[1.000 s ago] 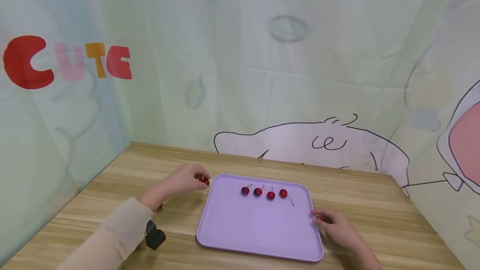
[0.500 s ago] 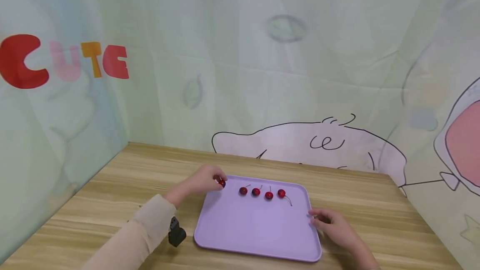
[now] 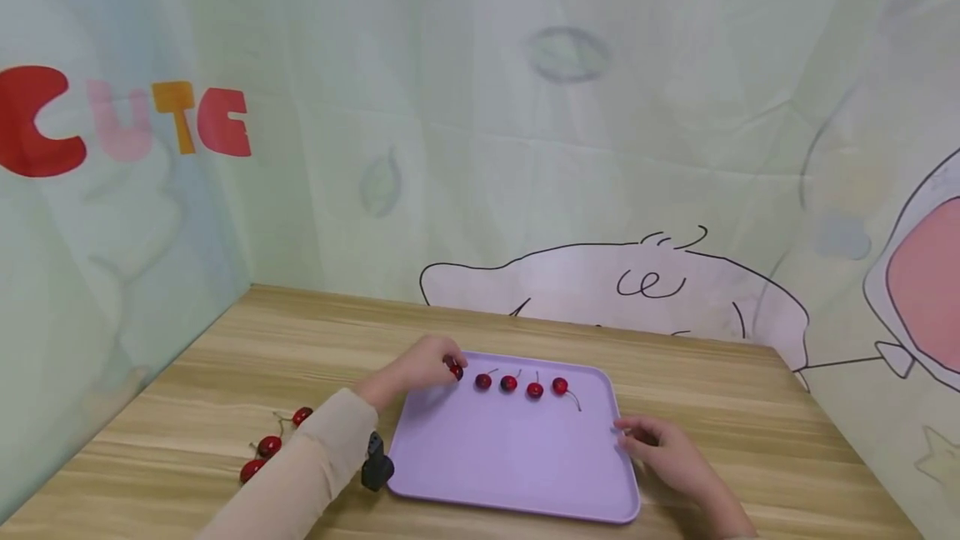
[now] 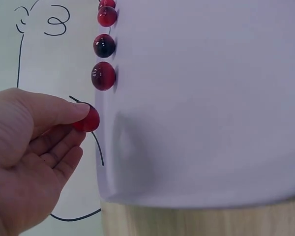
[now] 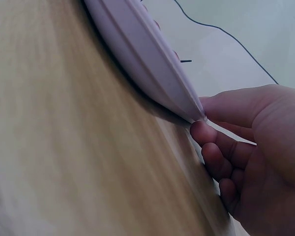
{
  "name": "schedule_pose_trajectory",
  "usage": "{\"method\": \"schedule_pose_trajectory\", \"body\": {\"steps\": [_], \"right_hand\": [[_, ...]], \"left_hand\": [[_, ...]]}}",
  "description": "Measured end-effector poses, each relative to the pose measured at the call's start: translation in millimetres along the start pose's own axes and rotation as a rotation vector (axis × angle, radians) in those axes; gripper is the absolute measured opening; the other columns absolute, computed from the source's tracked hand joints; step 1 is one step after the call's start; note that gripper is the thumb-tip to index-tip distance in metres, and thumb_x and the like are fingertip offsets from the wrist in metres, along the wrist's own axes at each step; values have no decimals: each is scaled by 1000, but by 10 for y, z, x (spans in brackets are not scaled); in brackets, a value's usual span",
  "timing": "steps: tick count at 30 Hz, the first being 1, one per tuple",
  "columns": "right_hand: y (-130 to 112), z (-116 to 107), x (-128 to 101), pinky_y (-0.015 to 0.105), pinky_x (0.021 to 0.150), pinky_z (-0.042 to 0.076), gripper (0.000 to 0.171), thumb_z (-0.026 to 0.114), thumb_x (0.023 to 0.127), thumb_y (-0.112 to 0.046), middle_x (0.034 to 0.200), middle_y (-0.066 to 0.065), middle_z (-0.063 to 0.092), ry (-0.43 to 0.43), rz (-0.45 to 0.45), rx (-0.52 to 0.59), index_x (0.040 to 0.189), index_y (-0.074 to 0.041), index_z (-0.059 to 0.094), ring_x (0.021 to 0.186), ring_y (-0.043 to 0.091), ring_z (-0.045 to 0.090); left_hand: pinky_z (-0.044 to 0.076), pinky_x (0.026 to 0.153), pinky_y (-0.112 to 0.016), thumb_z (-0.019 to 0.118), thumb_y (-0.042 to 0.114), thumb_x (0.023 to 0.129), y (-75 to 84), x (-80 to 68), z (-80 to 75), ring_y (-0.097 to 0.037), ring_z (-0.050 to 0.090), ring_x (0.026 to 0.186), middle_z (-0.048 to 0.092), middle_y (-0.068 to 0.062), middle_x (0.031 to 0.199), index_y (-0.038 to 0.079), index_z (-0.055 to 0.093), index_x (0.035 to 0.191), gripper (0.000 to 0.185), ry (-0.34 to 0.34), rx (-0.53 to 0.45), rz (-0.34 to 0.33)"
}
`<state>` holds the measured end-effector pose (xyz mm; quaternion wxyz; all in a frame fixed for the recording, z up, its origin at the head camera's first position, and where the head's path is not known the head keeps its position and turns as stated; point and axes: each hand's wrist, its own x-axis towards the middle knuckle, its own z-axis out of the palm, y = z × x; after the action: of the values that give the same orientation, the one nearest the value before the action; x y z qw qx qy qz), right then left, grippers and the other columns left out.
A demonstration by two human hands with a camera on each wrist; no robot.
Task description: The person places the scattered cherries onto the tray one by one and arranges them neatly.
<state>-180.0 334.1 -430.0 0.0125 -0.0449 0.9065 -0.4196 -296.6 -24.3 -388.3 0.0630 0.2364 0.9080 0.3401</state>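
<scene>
My left hand (image 3: 423, 363) pinches a red cherry (image 4: 90, 120) between thumb and fingers. It is over the back left corner of the lilac tray (image 3: 510, 461). In the left wrist view the cherry's dark stem hangs down. Several cherries lie in a row along the tray's back edge, the leftmost cherry (image 3: 483, 382) being close to the held one. At the tray's right side is my right hand (image 3: 675, 457). The right wrist view has its thumb and fingertip meeting at the tray's rim (image 5: 196, 114), pinching it.
More cherries (image 3: 269, 446) with stems lie on the wooden table left of the tray, partly behind the left sleeve (image 3: 300, 465). A small black device (image 3: 377, 465) is at the left wrist. A printed curtain (image 3: 480, 148) stands behind the table.
My left hand has moved right with the cherry, from beside the tray to over its back left corner. Cherries on the left table have come into view. The right hand stays at the rim.
</scene>
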Motion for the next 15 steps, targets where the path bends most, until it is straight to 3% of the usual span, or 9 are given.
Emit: {"method": "schedule_pose_trajectory", "body": {"steps": [5, 15], "right_hand": [[-5, 4, -1, 22, 72, 45, 31, 67, 90, -19, 98, 4, 66, 2, 20, -2, 114, 0, 66, 83, 9, 53], [-39, 2, -19, 22, 72, 45, 31, 67, 90, -18, 98, 6, 66, 0, 11, 8, 115, 1, 66, 83, 10, 53]], "left_hand": [[51, 73, -33, 68, -7, 79, -27, 30, 72, -17, 55, 80, 64, -5, 88, 0, 71, 98, 20, -9, -12, -44], [51, 73, -33, 68, -7, 79, -54, 52, 99, -18, 56, 81, 65, -6, 91, 0, 71, 99, 21, -14, -20, -62]]}}
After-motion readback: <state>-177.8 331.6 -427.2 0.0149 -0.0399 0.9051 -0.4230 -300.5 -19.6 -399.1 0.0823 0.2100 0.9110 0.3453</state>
